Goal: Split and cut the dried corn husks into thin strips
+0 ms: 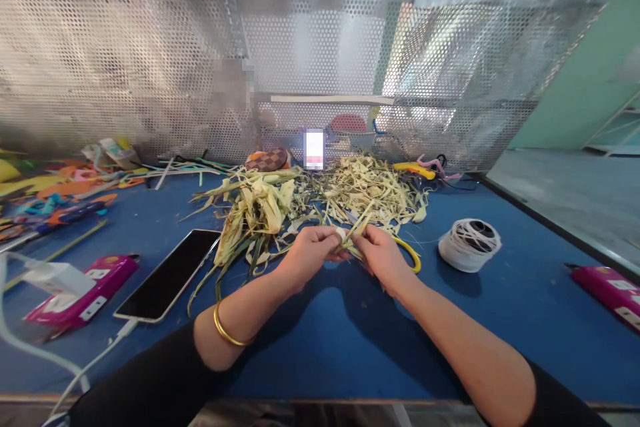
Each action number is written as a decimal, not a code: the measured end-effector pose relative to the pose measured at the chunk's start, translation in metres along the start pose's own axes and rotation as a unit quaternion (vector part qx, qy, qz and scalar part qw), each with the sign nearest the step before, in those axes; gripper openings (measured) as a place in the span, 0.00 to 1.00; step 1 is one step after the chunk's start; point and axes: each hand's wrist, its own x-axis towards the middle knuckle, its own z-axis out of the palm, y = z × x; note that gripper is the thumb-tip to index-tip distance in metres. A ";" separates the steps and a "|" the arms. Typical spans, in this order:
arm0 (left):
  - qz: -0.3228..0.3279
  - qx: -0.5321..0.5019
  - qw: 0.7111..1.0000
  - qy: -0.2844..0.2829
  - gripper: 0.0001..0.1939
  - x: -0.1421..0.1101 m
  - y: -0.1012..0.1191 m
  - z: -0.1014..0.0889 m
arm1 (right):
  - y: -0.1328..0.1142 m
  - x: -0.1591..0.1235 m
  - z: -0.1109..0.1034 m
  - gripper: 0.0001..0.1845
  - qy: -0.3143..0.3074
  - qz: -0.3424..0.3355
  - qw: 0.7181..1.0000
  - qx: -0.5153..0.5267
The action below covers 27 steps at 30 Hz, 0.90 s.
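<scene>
My left hand (311, 252) and my right hand (384, 255) meet above the front middle of the blue table, both closed in a pinch. Between them they hold pale yellow-green strips of corn husk (361, 221), whose ends stick up past my fingers. Just behind lie a bunch of longer husks (265, 207) on the left and a heap of thin husk shreds (375, 188) on the right. A yellow scissors handle (413, 255) shows beside my right hand; its blades are mostly hidden. Further right stands a spool of white thread (470, 245).
A phone (169, 275) on a charging cable lies left, beside a magenta power strip (83, 293). Another magenta strip (607, 290) is at the right edge. Colourful scraps (55, 203) cover the far left. A perforated metal screen (310, 47) closes the back; a lit phone (315, 147) leans there.
</scene>
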 end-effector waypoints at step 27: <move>-0.037 -0.036 0.998 0.035 0.05 0.001 -0.007 -0.002 | -0.019 -0.005 -0.019 0.10 0.003 -0.391 0.895 -0.213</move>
